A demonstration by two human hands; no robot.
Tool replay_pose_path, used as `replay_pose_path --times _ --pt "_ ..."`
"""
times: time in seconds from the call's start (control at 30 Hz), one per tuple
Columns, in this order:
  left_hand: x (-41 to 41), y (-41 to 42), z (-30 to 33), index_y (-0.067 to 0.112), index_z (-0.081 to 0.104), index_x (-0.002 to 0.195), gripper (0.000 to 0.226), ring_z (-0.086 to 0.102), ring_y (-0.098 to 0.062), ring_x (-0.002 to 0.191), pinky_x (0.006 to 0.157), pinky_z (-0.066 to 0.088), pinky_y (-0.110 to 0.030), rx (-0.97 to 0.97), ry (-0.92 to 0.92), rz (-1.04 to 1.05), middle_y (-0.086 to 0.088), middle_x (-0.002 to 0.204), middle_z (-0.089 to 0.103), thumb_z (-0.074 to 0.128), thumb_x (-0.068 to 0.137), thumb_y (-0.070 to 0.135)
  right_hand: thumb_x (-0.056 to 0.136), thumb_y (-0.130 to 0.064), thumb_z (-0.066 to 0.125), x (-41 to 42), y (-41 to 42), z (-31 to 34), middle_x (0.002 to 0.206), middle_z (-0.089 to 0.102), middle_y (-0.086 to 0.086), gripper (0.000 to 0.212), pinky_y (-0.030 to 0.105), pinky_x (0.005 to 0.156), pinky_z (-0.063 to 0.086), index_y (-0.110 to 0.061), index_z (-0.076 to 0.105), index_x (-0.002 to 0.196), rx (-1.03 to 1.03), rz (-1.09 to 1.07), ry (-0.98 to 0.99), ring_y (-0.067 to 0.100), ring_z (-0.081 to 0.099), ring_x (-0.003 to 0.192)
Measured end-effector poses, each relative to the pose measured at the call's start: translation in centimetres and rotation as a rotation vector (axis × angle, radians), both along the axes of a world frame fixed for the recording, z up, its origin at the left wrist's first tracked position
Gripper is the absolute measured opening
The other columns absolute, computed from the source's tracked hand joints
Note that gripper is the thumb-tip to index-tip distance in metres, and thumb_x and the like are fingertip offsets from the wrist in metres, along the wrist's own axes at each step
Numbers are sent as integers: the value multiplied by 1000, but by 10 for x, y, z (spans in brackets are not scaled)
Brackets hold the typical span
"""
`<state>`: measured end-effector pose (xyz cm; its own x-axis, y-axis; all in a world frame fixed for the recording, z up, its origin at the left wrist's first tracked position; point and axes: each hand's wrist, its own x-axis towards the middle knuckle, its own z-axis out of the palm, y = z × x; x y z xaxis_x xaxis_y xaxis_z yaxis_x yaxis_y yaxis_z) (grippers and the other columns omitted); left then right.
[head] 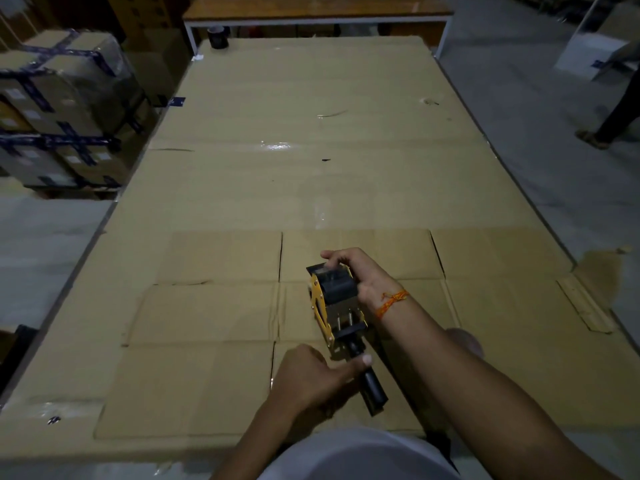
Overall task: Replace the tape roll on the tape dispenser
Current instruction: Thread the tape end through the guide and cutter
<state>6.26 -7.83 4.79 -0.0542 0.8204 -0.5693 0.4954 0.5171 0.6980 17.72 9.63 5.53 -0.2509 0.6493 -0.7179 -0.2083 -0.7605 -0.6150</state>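
Note:
A yellow and black tape dispenser (pixel 323 308) lies low over the cardboard-covered table (pixel 277 168), near its front edge. My left hand (pixel 311 375) grips its black handle (pixel 372 386), thumb pressed against the frame's base. My right hand (pixel 360 271) wraps the dispenser's far end, fingers over the dark roll (pixel 337 284) seated in the frame. An orange thread is tied round my right wrist. A dark tape roll (pixel 219 38) stands at the table's far left corner.
Flattened cardboard sheets cover the whole table. Taped boxes (pixel 59 116) are stacked on the left beside it. A wooden bench (pixel 318 10) stands beyond the far edge. Another person's leg (pixel 616 116) is on the floor at the right.

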Motion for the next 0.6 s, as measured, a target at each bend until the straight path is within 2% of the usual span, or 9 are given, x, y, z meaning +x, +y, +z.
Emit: replay_pose_path --times 0.07,0.13,0.2,0.23,0.33,0.4,0.47,0.53,0.6 --pt "3 -8 -9 6 78 62 74 79 -23 59 62 61 -30 -108 -167 -62 -7 61 79 80 66 79 76 1 60 -2 1 7 111 69 16 34 39 76 59 -10 77 103 -15 8 -24 33 69 85" --pt "5 -12 -16 -1 84 87 68 79 -30 72 68 58 -37 -165 -410 -22 -18 82 83 84 75 66 76 4 58 -4 5 13 116 68 17 34 46 87 62 -5 77 103 -42 6 -52 35 69 93" --pt "7 -13 -18 -6 82 100 61 74 -24 72 68 54 -31 -195 -521 32 -22 90 82 83 83 53 76 7 56 -4 9 19 120 66 18 34 51 101 59 -1 77 103 -79 -6 -43 37 67 103" --pt "9 -14 -18 -8 80 104 58 74 -21 73 69 55 -28 -204 -548 43 -24 92 81 81 87 47 77 8 55 -4 10 22 119 65 18 32 51 102 58 0 76 101 -89 -8 -38 38 66 105" --pt "12 -15 -15 -16 71 114 56 76 -30 84 74 60 -29 -240 -621 62 -38 106 76 77 95 36 74 14 53 -6 11 31 120 62 16 35 47 86 62 -1 75 97 -112 1 -50 38 65 113" --pt "11 -13 -11 -16 71 115 56 77 -36 90 78 61 -33 -227 -638 54 -38 106 76 74 96 37 64 16 54 -8 13 33 125 61 14 42 45 74 61 -2 76 94 -115 11 -55 39 62 124" --pt "9 -13 -5 -12 74 112 55 78 -44 98 88 62 -43 -219 -629 54 -34 102 78 73 97 40 69 18 54 -10 19 33 126 59 15 38 46 71 60 -3 76 93 -97 26 -76 41 60 127" --pt "8 -12 1 -11 76 109 53 76 -50 103 95 59 -50 -214 -621 63 -33 101 79 73 97 40 80 17 53 -11 26 32 121 58 15 36 46 71 60 -7 76 95 -86 51 -99 38 62 119" --pt "9 -12 3 -11 76 109 50 79 -45 97 91 61 -47 -218 -610 51 -30 97 80 73 98 38 86 13 56 -12 36 26 122 58 12 35 43 66 58 -12 78 96 -81 46 -125 29 61 105"
